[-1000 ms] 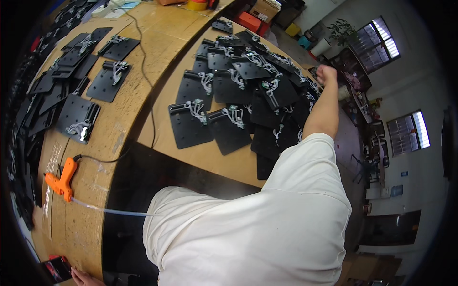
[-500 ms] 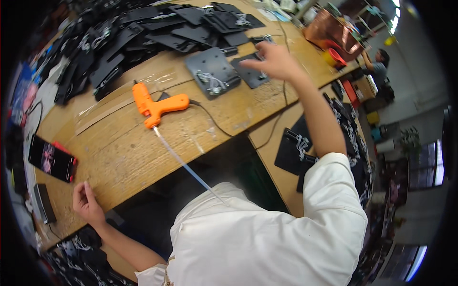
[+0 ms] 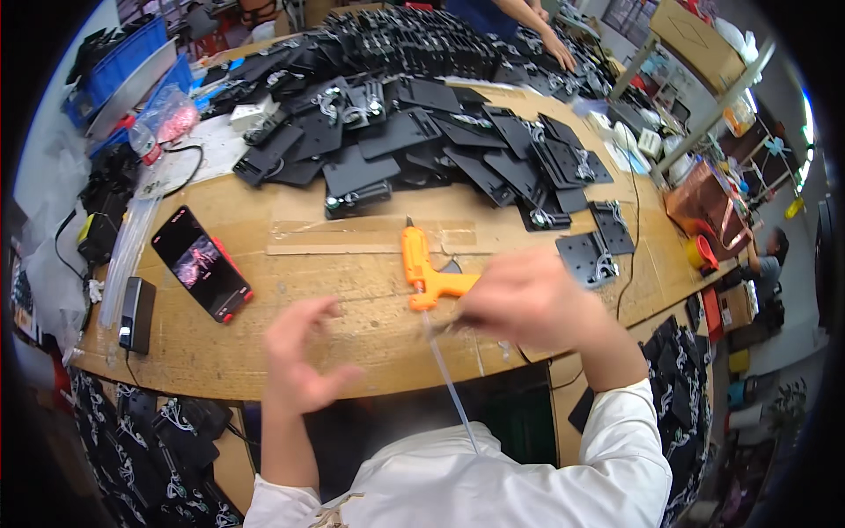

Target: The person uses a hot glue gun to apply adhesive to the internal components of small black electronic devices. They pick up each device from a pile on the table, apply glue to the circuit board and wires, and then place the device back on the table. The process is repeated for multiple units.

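Observation:
My left hand (image 3: 304, 356) is raised over the front of the table, blurred, with thumb and fingers apart and nothing between them. To its right, my right hand (image 3: 528, 299) is closed and smeared by motion. A dark, thin blurred thing (image 3: 458, 324) shows at its fingers; its kind is unclear. An orange glue gun (image 3: 416, 260) lies on the table, its handle end partly behind my right hand. From its back a clear glue stick (image 3: 447, 377) runs toward my lap. Beyond my right hand lie a black plate with white wires (image 3: 581, 257) and another black plate (image 3: 611, 227).
A big heap of black plates (image 3: 396, 132) covers the far table. On the left are a phone (image 3: 198, 264) on a red stand, a black box (image 3: 136, 315) and clear glue sticks (image 3: 132, 255). A co-worker's hand (image 3: 556, 51) reaches into the heap at the back.
The view has turned leftward. My right hand has come back from the plates at the right to beside the glue gun. My left hand has risen from the table's edge and opened.

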Demonstrator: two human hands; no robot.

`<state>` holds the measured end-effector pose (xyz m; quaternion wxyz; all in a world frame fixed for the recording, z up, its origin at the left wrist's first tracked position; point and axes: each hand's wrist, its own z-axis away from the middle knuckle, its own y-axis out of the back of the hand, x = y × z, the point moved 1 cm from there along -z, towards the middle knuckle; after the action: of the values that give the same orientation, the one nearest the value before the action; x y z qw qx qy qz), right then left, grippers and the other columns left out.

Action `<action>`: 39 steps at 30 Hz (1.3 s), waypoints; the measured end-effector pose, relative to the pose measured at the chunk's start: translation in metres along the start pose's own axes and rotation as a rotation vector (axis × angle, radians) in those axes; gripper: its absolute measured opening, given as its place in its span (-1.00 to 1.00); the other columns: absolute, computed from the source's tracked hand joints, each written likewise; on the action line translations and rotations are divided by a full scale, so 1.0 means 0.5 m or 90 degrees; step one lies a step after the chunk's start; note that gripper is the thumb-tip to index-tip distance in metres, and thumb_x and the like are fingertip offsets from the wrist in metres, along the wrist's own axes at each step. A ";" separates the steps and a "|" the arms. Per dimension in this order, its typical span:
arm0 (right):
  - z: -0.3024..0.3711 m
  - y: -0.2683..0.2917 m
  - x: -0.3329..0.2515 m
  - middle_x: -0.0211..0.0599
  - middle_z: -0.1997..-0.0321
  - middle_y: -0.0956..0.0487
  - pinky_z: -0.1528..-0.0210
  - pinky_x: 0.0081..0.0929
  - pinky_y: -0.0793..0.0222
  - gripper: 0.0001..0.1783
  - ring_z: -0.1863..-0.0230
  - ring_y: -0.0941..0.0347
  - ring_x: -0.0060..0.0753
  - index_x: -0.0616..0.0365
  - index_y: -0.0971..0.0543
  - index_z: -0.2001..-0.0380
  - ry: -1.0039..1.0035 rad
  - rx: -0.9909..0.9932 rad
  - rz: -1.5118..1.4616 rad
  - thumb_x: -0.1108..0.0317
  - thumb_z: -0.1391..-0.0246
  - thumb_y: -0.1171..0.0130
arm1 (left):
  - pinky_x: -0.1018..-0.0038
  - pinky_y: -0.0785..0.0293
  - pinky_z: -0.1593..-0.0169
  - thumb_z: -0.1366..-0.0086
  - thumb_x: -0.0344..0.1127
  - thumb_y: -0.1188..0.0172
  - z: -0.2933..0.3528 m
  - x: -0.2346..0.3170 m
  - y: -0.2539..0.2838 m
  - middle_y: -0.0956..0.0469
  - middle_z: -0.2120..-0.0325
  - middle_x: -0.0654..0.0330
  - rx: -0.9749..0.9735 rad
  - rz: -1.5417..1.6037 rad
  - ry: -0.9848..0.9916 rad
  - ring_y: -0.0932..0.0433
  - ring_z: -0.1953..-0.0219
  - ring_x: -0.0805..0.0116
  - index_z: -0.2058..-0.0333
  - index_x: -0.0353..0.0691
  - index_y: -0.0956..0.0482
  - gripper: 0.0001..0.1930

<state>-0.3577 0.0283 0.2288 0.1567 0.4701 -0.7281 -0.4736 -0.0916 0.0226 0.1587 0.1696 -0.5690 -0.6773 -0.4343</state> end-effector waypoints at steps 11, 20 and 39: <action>0.036 -0.074 0.021 -0.17 0.22 -0.50 0.16 -0.32 -0.43 -0.45 0.14 -0.44 -0.11 0.30 -0.41 0.08 -0.302 -0.136 0.226 0.45 0.26 -0.24 | 0.51 -0.17 0.54 -0.27 -0.40 -0.06 0.087 -0.098 0.023 -0.37 0.69 0.26 0.095 0.060 0.266 -0.27 0.62 0.54 0.45 -0.42 -0.49 -0.82; 0.019 -0.155 0.081 -0.16 0.29 -0.47 0.19 -0.28 -0.40 -0.46 0.21 -0.42 -0.07 0.21 -0.41 0.07 -0.388 -0.296 0.322 0.50 0.27 -0.17 | 0.52 -0.19 0.53 -0.27 -0.43 -0.06 0.077 -0.108 0.009 -0.38 0.66 0.30 0.159 0.063 0.283 -0.27 0.60 0.56 0.41 -0.41 -0.50 -0.86; 0.012 -0.262 0.059 -0.15 0.38 -0.57 0.22 -0.32 -0.36 -0.29 0.30 -0.42 -0.10 0.29 -0.60 0.44 -0.172 -0.158 -0.452 -0.30 0.09 -0.13 | 0.46 -0.25 0.53 -0.19 -0.50 -0.13 0.086 -0.136 0.021 -0.41 0.68 0.16 0.145 0.049 0.240 -0.33 0.66 0.30 0.51 -0.39 -0.50 -0.89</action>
<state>-0.3067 -0.0071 0.1099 -0.0583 0.6037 -0.4713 -0.6404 -0.0503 0.0135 0.0893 0.3729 -0.4804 -0.6560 -0.4471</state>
